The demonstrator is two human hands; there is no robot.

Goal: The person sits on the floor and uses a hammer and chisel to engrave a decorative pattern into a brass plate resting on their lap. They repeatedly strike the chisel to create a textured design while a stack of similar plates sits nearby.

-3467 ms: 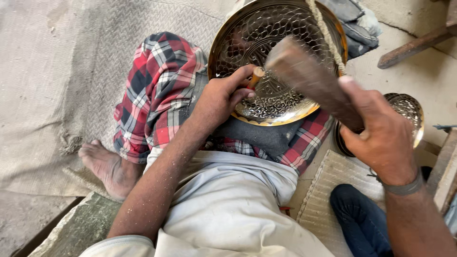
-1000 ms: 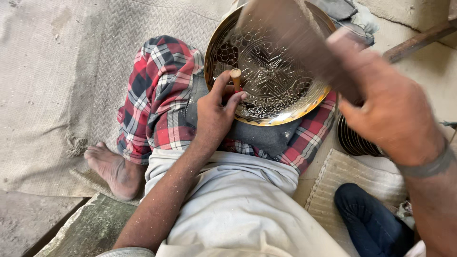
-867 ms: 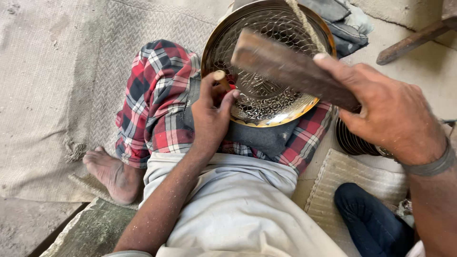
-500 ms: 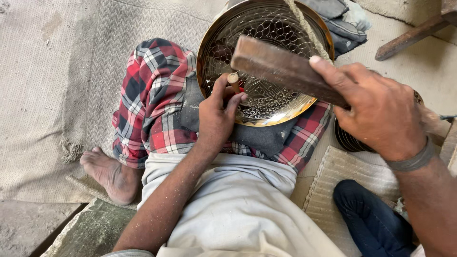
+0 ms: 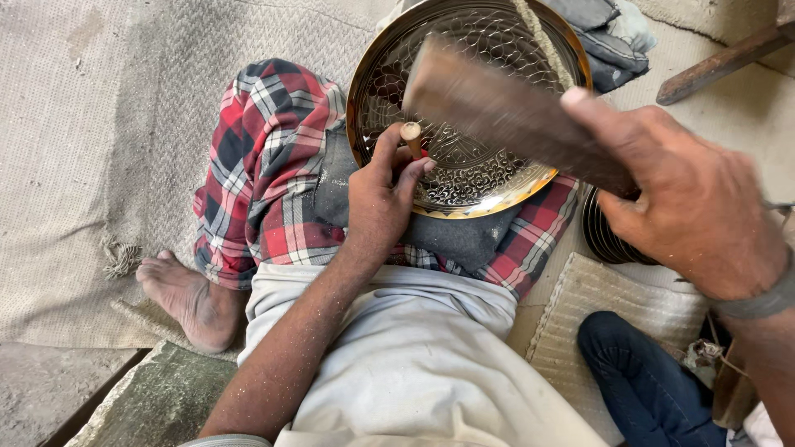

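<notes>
- At the far left a woven mat (image 5: 99,124) covers the floor, with a frayed edge near the person's bare foot (image 5: 186,298), which rests on it, sole turned up.
- Near the bottom left lies a flat grey stone slab (image 5: 157,401), just beside the foot.
- The person sits cross-legged in a red checked cloth (image 5: 265,165) and a pale garment (image 5: 422,364) over the lap.
- The left hand (image 5: 381,194) lies on the lap at the near rim of the tray; its fingers (image 5: 410,170) are wrapped around a small wooden-topped punch (image 5: 411,136), holding it upright with its tip on the tray.
- The round brass tray (image 5: 497,178) sits tilted on the lap over a dark grey pad (image 5: 464,236), its face covered with a fine hammered pattern; it is centre and far in the scene.
- Above the tray hangs a wooden mallet (image 5: 497,103), blurred, its head over the punch but apart from it.
- The right hand (image 5: 696,207) grips the mallet's handle, fingers (image 5: 613,124) curled tight around it; a band (image 5: 758,298) circles the wrist.
- Under that hand a stack of dark metal plates (image 5: 609,240) shows its edges.
- Far right lies a wooden stick (image 5: 720,62); folded cloths (image 5: 604,37) sit behind the tray.
- Near right, a knee in dark blue trousers (image 5: 646,381) rests on a pale mat (image 5: 629,306).
</notes>
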